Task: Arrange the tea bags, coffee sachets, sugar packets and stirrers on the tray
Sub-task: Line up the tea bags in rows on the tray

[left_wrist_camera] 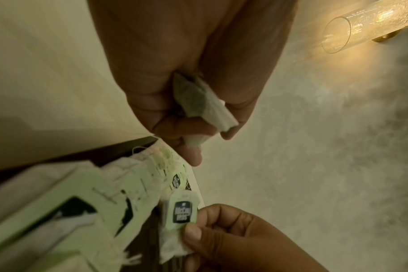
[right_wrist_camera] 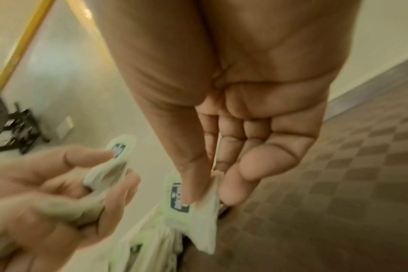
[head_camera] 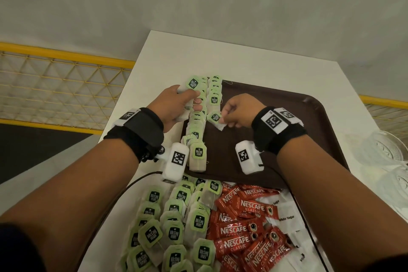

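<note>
A dark brown tray (head_camera: 287, 121) lies on the white table. Two rows of green-tagged tea bags (head_camera: 197, 126) run along its left side. My left hand (head_camera: 176, 106) grips a small stack of tea bags (head_camera: 191, 83) (left_wrist_camera: 203, 103) just left of the rows. My right hand (head_camera: 234, 112) pinches a single tea bag (head_camera: 216, 118) (right_wrist_camera: 189, 208) by its tag, low over the tray beside the right row. In the near box, loose tea bags (head_camera: 176, 223), red Nescafe sachets (head_camera: 247, 223) and white sugar packets (head_camera: 287, 214) lie heaped. No stirrers show.
The white table (head_camera: 231, 59) ends close behind and left of the tray. A yellow mesh railing (head_camera: 61, 86) runs at the left. Clear glass dishes (head_camera: 384, 152) stand at the right edge. A dark cable (head_camera: 132, 183) curves from my left wrist.
</note>
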Demonstrator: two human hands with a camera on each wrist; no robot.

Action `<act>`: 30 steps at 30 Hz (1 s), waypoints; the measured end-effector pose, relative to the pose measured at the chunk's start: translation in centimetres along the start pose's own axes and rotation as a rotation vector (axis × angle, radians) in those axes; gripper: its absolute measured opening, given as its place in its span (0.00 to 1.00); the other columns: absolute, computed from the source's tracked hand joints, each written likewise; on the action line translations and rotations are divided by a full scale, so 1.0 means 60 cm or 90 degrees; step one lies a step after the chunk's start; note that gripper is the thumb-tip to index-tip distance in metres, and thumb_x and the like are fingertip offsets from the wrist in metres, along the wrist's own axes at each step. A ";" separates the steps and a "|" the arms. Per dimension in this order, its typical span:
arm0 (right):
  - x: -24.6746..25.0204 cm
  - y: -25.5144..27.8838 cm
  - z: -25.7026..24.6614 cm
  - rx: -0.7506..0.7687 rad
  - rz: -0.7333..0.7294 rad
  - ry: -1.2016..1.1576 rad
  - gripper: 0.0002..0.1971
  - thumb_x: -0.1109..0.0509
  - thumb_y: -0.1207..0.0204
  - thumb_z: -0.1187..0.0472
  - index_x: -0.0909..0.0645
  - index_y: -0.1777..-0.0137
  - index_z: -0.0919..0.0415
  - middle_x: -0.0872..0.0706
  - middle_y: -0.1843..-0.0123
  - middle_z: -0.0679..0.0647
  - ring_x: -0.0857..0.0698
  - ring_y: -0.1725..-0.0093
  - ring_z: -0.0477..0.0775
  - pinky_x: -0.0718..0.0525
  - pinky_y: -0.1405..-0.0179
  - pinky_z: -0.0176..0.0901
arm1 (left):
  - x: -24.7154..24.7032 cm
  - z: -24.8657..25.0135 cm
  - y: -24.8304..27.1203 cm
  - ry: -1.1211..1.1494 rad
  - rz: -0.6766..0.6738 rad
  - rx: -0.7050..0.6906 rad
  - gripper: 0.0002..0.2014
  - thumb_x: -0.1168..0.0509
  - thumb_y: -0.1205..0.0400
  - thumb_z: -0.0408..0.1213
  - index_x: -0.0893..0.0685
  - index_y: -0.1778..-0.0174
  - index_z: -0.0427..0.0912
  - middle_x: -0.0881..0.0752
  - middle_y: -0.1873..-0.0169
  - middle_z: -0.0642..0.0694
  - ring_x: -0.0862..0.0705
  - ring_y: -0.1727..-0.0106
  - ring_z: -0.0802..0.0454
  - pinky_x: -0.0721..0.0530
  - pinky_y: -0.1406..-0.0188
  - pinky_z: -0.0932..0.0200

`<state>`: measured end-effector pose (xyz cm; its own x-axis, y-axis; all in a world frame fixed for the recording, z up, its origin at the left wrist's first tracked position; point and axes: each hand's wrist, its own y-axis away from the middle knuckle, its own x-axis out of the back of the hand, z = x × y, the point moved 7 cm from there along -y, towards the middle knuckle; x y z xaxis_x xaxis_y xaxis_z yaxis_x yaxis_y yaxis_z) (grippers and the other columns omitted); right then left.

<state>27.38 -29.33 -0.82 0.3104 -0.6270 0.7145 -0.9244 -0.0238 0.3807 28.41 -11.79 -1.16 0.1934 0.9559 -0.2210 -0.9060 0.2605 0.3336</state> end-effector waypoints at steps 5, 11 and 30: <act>0.004 -0.002 0.014 -0.100 0.049 -0.289 0.07 0.27 0.25 0.73 0.21 0.59 0.65 0.13 0.61 0.63 0.13 0.65 0.52 0.13 0.57 0.42 | 0.001 0.003 0.006 0.032 -0.005 0.004 0.03 0.38 0.13 0.31 0.22 0.46 0.38 0.20 0.58 0.40 0.20 0.56 0.46 0.23 0.81 0.69; -0.022 -0.013 0.011 -0.235 0.032 -0.376 0.10 0.31 0.21 0.72 0.29 0.58 0.62 0.17 0.64 0.61 0.16 0.65 0.51 0.15 0.54 0.43 | 0.004 0.000 0.007 0.042 -0.014 0.013 0.05 0.38 0.14 0.31 0.23 0.43 0.37 0.21 0.60 0.42 0.21 0.55 0.46 0.24 0.80 0.68; 0.010 -0.021 -0.037 0.010 0.101 -0.262 0.17 0.29 0.22 0.49 0.18 0.51 0.66 0.15 0.61 0.56 0.20 0.71 0.48 0.23 0.74 0.37 | -0.003 -0.008 -0.003 -0.018 -0.024 0.003 0.07 0.44 0.13 0.30 0.21 0.46 0.35 0.13 0.49 0.39 0.10 0.49 0.46 0.17 0.70 0.62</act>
<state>29.20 -27.95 0.44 0.0537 -0.8817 0.4687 -0.9576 0.0876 0.2744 28.38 -12.06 -1.64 0.2382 0.9489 -0.2069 -0.8959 0.2970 0.3305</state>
